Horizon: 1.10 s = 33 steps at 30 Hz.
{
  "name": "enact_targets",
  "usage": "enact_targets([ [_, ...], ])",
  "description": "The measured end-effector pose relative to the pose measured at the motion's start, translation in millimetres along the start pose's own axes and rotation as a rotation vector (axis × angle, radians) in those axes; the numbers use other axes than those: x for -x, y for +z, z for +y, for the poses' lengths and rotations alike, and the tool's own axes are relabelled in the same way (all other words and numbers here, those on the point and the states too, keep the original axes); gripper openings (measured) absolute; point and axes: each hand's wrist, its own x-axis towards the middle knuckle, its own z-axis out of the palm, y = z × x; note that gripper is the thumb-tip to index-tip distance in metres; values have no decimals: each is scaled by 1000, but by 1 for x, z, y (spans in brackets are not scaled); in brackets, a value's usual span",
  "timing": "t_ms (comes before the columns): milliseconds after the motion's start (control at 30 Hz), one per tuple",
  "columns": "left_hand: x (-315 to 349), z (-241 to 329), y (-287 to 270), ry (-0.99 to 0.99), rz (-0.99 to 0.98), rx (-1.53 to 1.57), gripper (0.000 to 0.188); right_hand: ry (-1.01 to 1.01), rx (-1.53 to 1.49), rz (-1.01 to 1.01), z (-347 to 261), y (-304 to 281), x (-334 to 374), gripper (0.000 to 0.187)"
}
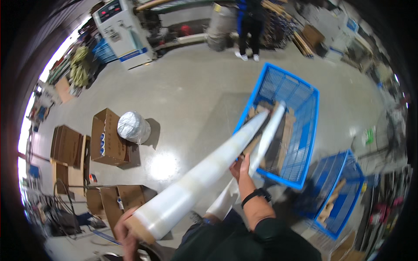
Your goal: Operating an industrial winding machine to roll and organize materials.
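Note:
A long white film-wrapped tube [200,174] slants across the view, its brown cardboard end close to me. My left hand [126,230] is closed round that near end. Farther along, my right hand [241,168] grips the tube's underside; its fingers are partly hidden. A second white tube [271,135] lies beside it, passing below my right forearm. The far ends of both tubes reach over or into a large blue plastic crate [314,126], which has brown pieces inside it.
Another blue crate [348,163] with brown pieces stands at the right. On the left are cardboard boxes [114,143] and a silvery wrapped bundle [133,127]. A white machine [124,35] and a standing person [250,30] are at the back.

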Motion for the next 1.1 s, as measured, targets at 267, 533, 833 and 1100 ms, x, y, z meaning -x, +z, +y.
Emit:
enact_targets([
  [267, 108, -9, -130, -89, 410, 165, 51, -338, 373, 687, 92, -38, 0, 60],
  [533, 214, -190, -209, -183, 759, 533, 52, -241, 512, 764, 170, 31, 1, 57],
  [833, 306, -375, -221, -60, 1132, 984, 54, -202, 992, 6, 311, 245, -29, 81],
  [1100, 331, -357, -330, 125, 1706, 1577, 71, -70, 1037, -275, 444, 305, -153, 92],
])
